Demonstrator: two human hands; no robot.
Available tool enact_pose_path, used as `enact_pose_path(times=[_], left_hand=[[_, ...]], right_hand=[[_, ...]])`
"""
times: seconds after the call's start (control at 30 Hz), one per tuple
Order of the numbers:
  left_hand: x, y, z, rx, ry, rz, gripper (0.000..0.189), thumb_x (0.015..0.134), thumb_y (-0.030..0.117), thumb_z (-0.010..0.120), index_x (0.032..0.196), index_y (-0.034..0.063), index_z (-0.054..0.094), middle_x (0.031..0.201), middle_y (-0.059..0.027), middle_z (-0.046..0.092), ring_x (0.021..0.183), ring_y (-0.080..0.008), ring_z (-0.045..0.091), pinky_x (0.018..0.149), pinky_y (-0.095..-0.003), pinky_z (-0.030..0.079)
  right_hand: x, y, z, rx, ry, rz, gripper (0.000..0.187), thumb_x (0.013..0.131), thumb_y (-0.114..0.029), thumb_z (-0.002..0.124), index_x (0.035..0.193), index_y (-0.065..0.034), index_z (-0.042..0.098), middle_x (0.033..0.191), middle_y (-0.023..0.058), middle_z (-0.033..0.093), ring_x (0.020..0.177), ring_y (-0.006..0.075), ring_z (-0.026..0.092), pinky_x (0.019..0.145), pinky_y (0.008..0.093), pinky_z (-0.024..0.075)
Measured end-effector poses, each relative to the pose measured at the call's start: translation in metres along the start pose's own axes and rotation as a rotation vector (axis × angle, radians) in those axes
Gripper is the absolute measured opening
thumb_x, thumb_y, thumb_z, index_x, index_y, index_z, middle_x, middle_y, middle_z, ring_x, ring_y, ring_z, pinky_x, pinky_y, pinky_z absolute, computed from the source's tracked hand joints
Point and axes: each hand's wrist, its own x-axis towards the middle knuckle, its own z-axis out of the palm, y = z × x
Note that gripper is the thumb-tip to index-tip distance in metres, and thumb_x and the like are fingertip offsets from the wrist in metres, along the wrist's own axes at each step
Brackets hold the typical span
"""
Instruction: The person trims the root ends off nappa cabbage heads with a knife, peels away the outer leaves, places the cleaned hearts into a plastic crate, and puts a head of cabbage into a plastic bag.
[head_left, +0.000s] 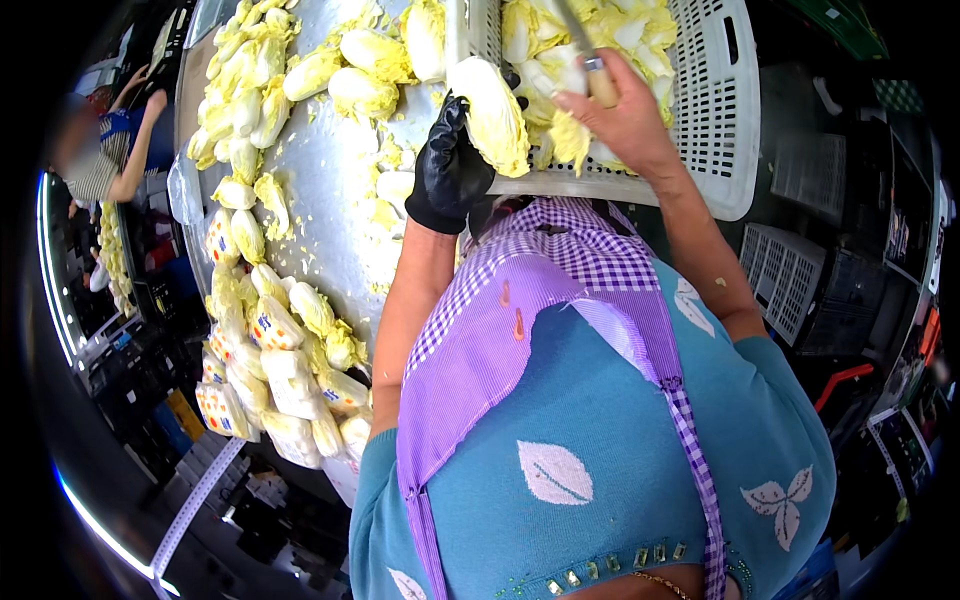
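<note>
My left hand (454, 169), in a black glove, grips a napa cabbage (491, 116) by its side at the near edge of a white plastic crate (716, 112). The cabbage is tilted, its pale base toward the far side and its yellow leaf tips toward me. In my bare right hand (630, 112) is a knife (596, 64) with a wooden handle, its blade pointing away from me over the crate. Loose cabbage leaves (630, 34) fill the crate below. A yellow leaf (570, 139) hangs or lies just under my right hand; I cannot tell which.
On the metal table (315, 195) to my left lie several napa cabbages (367, 71) and leaf scraps. Nearer me is a pile of wrapped cabbages (289, 382). Another person (105, 150) stands beyond the table. Stacked crates (784, 277) stand at my right.
</note>
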Motion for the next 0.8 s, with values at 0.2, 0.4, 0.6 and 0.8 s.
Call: enact_pose_path(times=[0.2,0.4,0.6,0.8], left_hand=[[0.003,-0.009,0.019,0.021,0.011,-0.030,0.046,0.097,0.026,0.047,0.136,0.0028,0.040,0.132,-0.0122,0.050,0.121,-0.0237,0.049,0.104,-0.0381,0.037],[0.004,-0.013,0.039,0.245,0.098,0.029,0.044,0.092,0.010,0.057,0.132,0.0040,0.040,0.117,-0.0079,0.054,0.111,-0.0166,0.052,0.094,-0.0315,0.044],[0.009,-0.016,0.032,0.751,0.105,0.180,0.055,0.083,0.006,0.068,0.131,0.0043,0.041,0.114,-0.0050,0.054,0.104,-0.0129,0.052,0.087,-0.0272,0.046],[0.011,-0.009,0.027,0.739,0.110,0.191,0.056,0.082,0.001,0.065,0.132,0.0039,0.040,0.117,-0.0055,0.054,0.106,-0.0136,0.053,0.089,-0.0271,0.046]], right_hand=[[-0.008,0.003,0.021,0.136,-0.094,0.005,0.036,0.083,-0.025,0.072,0.103,-0.0012,0.054,0.092,0.0062,0.060,0.085,0.0129,0.059,0.079,0.0277,0.0487],[-0.009,0.000,0.020,0.179,-0.138,-0.044,0.030,0.081,-0.015,0.067,0.105,-0.0024,0.054,0.094,0.0062,0.061,0.087,0.0146,0.060,0.078,0.0285,0.0487],[-0.006,0.000,0.024,-0.124,-0.050,-0.103,0.033,0.075,-0.005,0.064,0.107,-0.0051,0.053,0.094,0.0108,0.064,0.082,0.0230,0.064,0.077,0.0316,0.0493],[0.000,0.008,0.022,-0.349,0.003,-0.241,0.033,0.074,-0.004,0.064,0.104,-0.0053,0.052,0.092,0.0122,0.063,0.084,0.0265,0.064,0.076,0.0335,0.0488]])
